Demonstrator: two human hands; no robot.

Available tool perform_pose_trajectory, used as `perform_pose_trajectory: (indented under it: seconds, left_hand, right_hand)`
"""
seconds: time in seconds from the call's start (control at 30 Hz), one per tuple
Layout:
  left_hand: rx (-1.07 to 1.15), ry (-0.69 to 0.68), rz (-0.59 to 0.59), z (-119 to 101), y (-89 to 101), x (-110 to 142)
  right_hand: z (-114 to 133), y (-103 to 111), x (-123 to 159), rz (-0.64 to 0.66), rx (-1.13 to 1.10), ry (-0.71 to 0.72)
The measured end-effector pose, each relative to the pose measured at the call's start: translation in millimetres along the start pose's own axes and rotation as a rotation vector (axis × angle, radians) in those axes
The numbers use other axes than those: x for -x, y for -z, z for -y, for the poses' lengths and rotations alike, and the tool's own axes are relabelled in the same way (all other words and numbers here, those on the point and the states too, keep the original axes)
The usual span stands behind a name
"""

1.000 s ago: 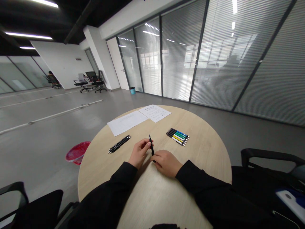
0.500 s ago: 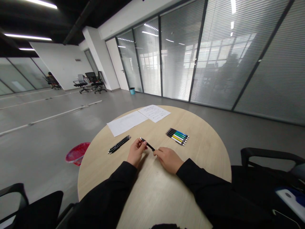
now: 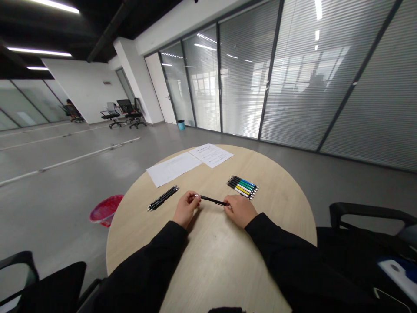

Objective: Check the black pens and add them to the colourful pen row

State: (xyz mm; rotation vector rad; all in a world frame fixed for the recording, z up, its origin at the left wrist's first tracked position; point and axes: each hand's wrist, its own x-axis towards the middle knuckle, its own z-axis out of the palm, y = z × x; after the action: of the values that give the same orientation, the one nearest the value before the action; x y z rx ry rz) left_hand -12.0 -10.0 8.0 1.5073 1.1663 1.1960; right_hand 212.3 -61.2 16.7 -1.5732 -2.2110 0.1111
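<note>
A slim black pen (image 3: 211, 200) stretches nearly level between my two hands, over the middle of the round table (image 3: 224, 265). My left hand (image 3: 185, 209) pinches one end of it between thumb and fingers. At the other end, the fingers of my right hand (image 3: 241, 210) are closed round the pen and hide its tip. Several black pens (image 3: 163, 199) lie side by side to the left of my left hand. Just beyond my right hand is a neat row of pens with blue, green, yellow and white barrels (image 3: 243, 187).
Two paper sheets, one nearly blank (image 3: 174, 168) and one printed (image 3: 211, 155), lie at the table's far side. A red bin (image 3: 106, 211) stands on the floor at left. Black chairs (image 3: 365, 243) flank the table. Glass partitions with blinds rise behind.
My right hand has moved right and slightly away from me, toward the coloured pens. The pen has swung from a steep slant to nearly level. My left hand has stayed almost in place.
</note>
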Motion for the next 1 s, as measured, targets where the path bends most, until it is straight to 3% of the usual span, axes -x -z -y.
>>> perform_pose_trajectory:
  seconds: [0.2, 0.33, 0.5, 0.8, 1.0]
  left_hand:
    - [-0.341, -0.115, 0.047, -2.1, 1.9, 4.5]
    - [-0.438, -0.165, 0.037, 1.1, 0.6, 7.8]
    - [-0.561, -0.2, 0.11, 7.0, 0.7, 9.3]
    - [-0.614, -0.254, 0.157, 5.9, 2.6, 10.6]
    - [-0.598, -0.253, 0.166, 5.6, 2.7, 10.8]
  right_hand:
    - [-16.2, 5.2, 1.1, -0.014, 0.036, 0.01]
    - [-24.8, 9.7, 3.4, 0.007, 0.084, -0.077]
    - [-35.6, 12.9, 6.7, 0.019, 0.156, -0.219]
    - [-48.0, 12.4, 13.8, 0.042, 0.184, -0.337]
    - [-53.3, 13.3, 17.0, 0.05, 0.19, -0.342]
